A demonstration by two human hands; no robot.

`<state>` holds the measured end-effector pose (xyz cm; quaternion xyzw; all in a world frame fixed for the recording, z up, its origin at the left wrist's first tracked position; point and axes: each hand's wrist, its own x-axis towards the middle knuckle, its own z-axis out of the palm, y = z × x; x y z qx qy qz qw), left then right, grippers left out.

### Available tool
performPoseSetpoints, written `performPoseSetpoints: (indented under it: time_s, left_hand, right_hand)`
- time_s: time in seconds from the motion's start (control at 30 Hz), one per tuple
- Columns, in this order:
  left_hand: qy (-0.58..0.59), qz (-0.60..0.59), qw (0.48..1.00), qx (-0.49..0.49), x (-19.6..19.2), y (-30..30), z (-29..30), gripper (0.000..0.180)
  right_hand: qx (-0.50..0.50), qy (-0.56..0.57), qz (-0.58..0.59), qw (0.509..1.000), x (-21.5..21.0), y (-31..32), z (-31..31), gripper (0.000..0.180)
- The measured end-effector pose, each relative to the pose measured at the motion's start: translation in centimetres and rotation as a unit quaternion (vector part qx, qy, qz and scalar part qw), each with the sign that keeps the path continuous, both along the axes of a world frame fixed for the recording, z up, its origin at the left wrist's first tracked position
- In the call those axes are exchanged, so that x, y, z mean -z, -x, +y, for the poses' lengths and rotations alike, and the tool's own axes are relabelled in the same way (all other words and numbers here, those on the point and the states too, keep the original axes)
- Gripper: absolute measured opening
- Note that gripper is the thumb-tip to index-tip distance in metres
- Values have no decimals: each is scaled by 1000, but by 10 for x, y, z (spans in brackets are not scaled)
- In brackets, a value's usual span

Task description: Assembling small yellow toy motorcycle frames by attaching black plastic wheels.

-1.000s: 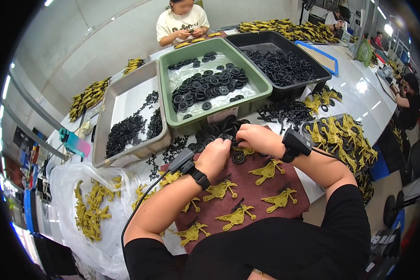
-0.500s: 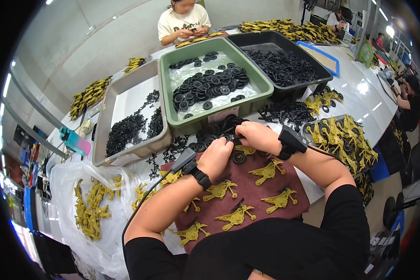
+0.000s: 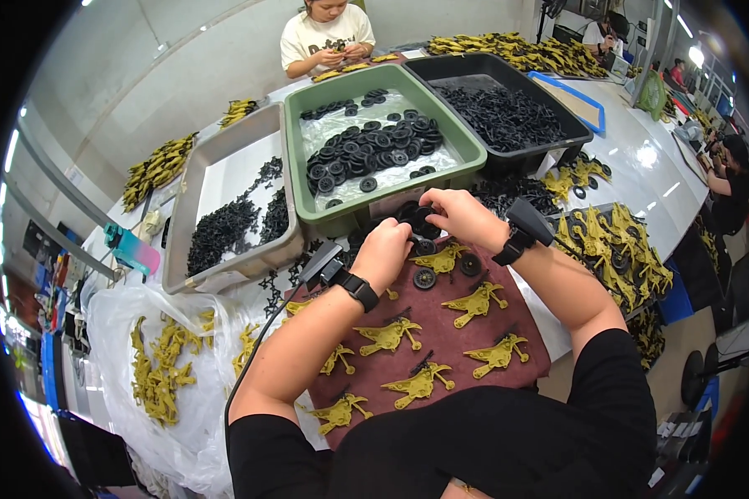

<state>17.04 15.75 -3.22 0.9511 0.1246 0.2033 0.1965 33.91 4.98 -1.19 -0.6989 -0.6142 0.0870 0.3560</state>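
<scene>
My left hand (image 3: 384, 251) is closed in a pinch at a heap of black wheels (image 3: 406, 214); what its fingertips hold is hidden. Just to the right, my right hand (image 3: 464, 216) bends thumb and fingers around a black wheel at the same heap. Below them lies a yellow bird-shaped plastic part (image 3: 439, 258), with one loose-looking wheel (image 3: 424, 278) on its left and another (image 3: 470, 264) on its right. More yellow parts (image 3: 474, 306), with small black pieces on their upper ends, are spread over the dark red cloth (image 3: 474, 399).
Behind the hands stand a grey bin (image 3: 180, 241) of small black parts, a green bin (image 3: 474, 162) of wheels and a black bin (image 3: 587, 137) of black pieces. Left is a clear plastic bag (image 3: 112, 349) with yellow parts. Right sits a piled tray (image 3: 616, 249). A co-worker (image 3: 329, 37) sits opposite.
Both hands have moved up toward the wheel heap and slightly apart. The yellow part and the wheels beside it, partly covered before, are now in plain sight.
</scene>
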Motion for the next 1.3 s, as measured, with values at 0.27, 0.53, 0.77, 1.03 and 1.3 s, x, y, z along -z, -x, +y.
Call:
performPoseSetpoints:
  time_s: [0.27,0.53,0.77,1.03,1.3]
  left_hand:
    - [177,-38,982,-60,-32,32,5,13]
    - [353,-100,914,-171,-63,154,29,26]
    - [148,-27,951,-268,-14,215,27,17]
    - [115,2,950,-290,4,223,36,18]
    - [57,44,952,-298,18,218,40,18]
  right_hand:
    - [0,27,223,974,-20,23,-29,24]
    - [-76,87,209,971,-15,89,-24,24]
    - [-127,96,184,970,16,161,37,18]
    - [-135,89,57,985,36,191,57,16]
    - [-118,81,8,990,41,201,53,13]
